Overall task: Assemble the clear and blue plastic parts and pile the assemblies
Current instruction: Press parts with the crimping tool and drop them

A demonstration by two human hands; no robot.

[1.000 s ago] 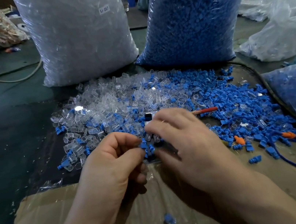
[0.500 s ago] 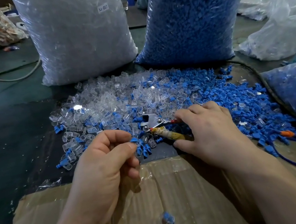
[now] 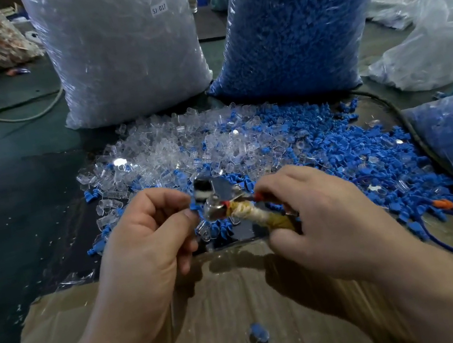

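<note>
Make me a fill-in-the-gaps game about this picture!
1. While the left hand pinches a small blue part, the right hand grips the ____.
2. The bag labelled SJ 017 holds ____ parts.
3. The lone finished piece nearest the person lies on ____.

Missing words: pliers; clear; cardboard.

Left hand [image 3: 142,242] and right hand [image 3: 333,223] — bare, with bare forearms — short thumbnail
</note>
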